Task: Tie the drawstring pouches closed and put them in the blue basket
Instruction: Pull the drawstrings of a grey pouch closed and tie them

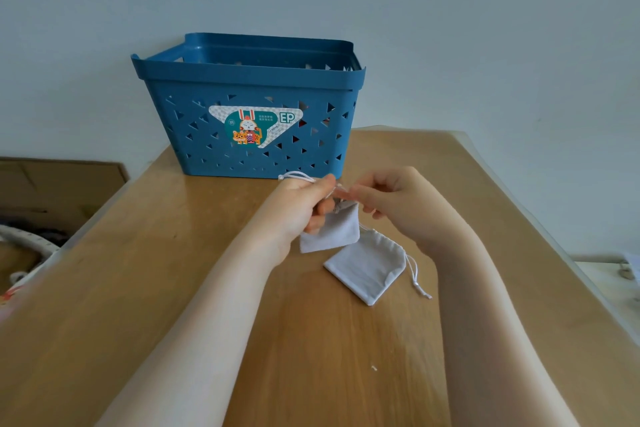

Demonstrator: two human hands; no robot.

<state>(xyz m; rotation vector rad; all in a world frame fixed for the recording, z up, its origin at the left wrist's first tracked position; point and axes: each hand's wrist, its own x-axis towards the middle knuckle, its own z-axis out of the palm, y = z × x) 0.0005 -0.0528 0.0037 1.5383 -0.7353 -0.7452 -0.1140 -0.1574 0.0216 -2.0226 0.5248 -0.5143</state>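
Pinching pouch (pixel 329 230) cord, both hands, basket (pixel 249 107) just behind

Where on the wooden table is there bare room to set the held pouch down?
Bare patches on the wooden table: left of the left hand, and nearer than the lying grey drawstring pouch. Crowded between both hands and the blue plastic basket.

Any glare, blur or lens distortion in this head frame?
Head view: soft daylight, with a pale sheen on the table; wide-angle bending curves the table's edges and stretches the forearms; the hands and pouch are slightly soft; the basket is sharp.
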